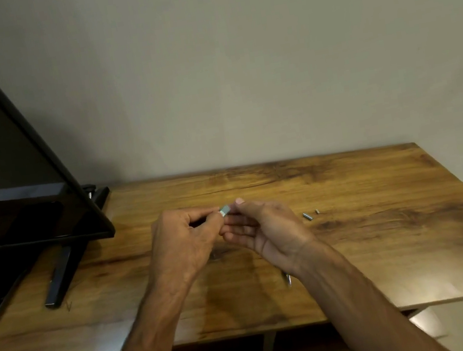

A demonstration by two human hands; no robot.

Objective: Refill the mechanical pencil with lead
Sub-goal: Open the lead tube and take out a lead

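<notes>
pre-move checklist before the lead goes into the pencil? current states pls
1. Lead case held: ok. The left hand and right hand pinch a small pale case between their fingertips, above the table.
2. Case open, lead exposed: cannot tell, too small and partly covered.
3. Pencil body within reach: ok. A dark pencil-like tip shows on the table just under the right wrist; the rest is hidden.
4. Pencil open for loading: cannot tell, the body is hidden.
5. Loose parts accounted for: ok. Small metal piece and a tinier piece lie right of the hands, apart.
6. Work area free: ok. The monitor stands to the left.
</notes>
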